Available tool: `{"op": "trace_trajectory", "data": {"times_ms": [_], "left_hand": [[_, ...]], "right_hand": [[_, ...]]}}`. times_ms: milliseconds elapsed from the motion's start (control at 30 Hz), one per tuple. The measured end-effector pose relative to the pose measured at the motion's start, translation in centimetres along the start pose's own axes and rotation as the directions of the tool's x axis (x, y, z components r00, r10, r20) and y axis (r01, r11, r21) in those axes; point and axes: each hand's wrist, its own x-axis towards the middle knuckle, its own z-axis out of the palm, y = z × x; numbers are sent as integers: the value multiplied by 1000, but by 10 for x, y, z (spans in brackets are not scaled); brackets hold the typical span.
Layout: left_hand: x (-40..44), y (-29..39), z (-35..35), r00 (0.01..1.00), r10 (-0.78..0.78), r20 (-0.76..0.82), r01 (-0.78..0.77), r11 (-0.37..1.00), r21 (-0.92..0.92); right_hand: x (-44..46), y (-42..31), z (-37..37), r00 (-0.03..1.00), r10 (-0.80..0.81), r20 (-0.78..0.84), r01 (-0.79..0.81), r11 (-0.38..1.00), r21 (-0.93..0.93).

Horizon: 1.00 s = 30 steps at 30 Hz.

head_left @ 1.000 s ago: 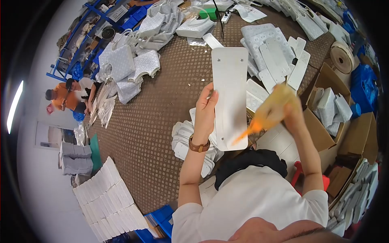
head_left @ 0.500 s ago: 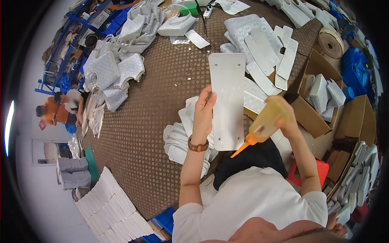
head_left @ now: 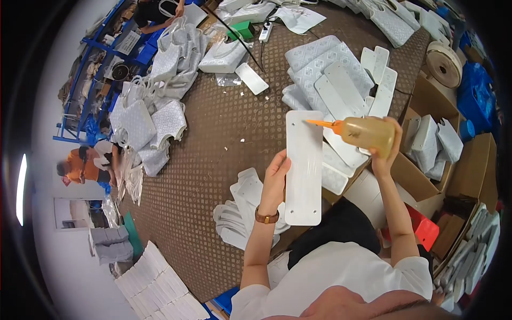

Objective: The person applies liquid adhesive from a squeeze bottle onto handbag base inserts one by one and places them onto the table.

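Observation:
A long white panel (head_left: 304,176) with rounded corners and small studs near its corners is held upright by my left hand (head_left: 274,178), which grips its left edge. My right hand (head_left: 388,146) is wrapped round a yellowish squeeze bottle (head_left: 365,133). The bottle lies nearly level, and its orange nozzle points left over the panel's top end, close to the upper right stud. Whether the tip touches the panel cannot be made out. Below and left of the panel, a pile of white panels (head_left: 234,218) rests on the patterned table (head_left: 213,160).
Silvery patterned bags (head_left: 138,122) lie at the table's left side, folded patterned pieces (head_left: 330,69) and more white panels beyond my hands. Open cartons (head_left: 421,176) stand at the right. Several people are at the far left and top, near blue shelving (head_left: 101,64).
The bottle's nozzle has gone from the panel's bottom end to its top end, with my right hand raised and the bottle turned. My left hand still holds the panel, which sits lower in view.

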Motion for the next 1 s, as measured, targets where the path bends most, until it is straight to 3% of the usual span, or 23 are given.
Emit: {"op": "trace_trajectory", "data": {"times_ms": [33, 67, 133, 167, 200, 267, 300, 367, 400, 467, 500, 567, 600, 667, 733, 833, 867, 967, 1000], "left_hand": [[10, 1, 6, 1000, 4, -8, -3, 1000, 6], [21, 2, 11, 1000, -5, -23, 5, 1000, 23], [42, 0, 20, 998, -23, -64, 26, 998, 48], [53, -2, 21, 997, -18, -78, 22, 998, 53], [65, -4, 19, 995, -39, -95, 42, 999, 31], [89, -8, 10, 989, -67, -128, 66, 998, -11], [102, -10, 4, 989, -49, -140, 50, 999, 3], [131, -17, -13, 980, -84, -181, 78, 996, -40], [147, -18, -21, 975, -104, -196, 94, 994, -63], [181, -9, -30, 976, -95, -197, 82, 994, -74], [198, -5, -34, 976, -101, -195, 84, 992, -96], [238, 1, -44, 977, -103, -184, 83, 990, -111], [263, 5, -52, 984, -64, -168, 49, 994, -96], [313, 21, -58, 991, 12, -134, -22, 997, -69], [359, 53, -46, 994, 3, -113, -26, 978, -208], [455, 74, -91, 974, 50, -220, -91, 979, -184], [460, 71, -92, 975, 58, -216, -100, 977, -187], [450, 53, -85, 886, -196, -420, 79, 957, -279], [423, 42, -80, 935, -86, -344, 50, 992, -112]], "right_hand": [[11, 9, -4, 1000, 3, 0, -3, 1000, 10], [19, 19, -11, 982, 85, 167, -87, 996, 2], [30, 38, -30, 839, 239, 489, -243, 968, -56], [32, 50, -38, 836, 237, 496, -249, 968, -44], [31, 64, -46, 838, 328, 435, -431, 888, 161], [32, 88, -52, 765, 518, 382, -638, 535, 553], [42, 94, -51, 768, 506, 393, -636, 525, 567], [63, 100, -53, 727, 680, 98, -516, 447, 731], [69, 106, -57, 733, 672, 104, -508, 440, 740], [74, 122, -75, 599, 800, -35, -486, 398, 778], [72, 132, -88, 606, 795, -33, -478, 396, 784], [64, 148, -112, 625, 776, 82, -447, 269, 853], [64, 149, -115, 632, 771, 81, -439, 270, 857], [67, 145, -122, 485, 871, -79, -480, 341, 808], [66, 147, -129, 488, 866, -109, -464, 363, 808], [59, 149, -136, 478, 864, -159, -456, 399, 796], [58, 151, -138, 467, 865, -185, -444, 410, 797], [45, 157, -138, 440, 869, -228, -413, 421, 808], [36, 166, -141, 429, 864, -262, -417, 447, 791]]}}
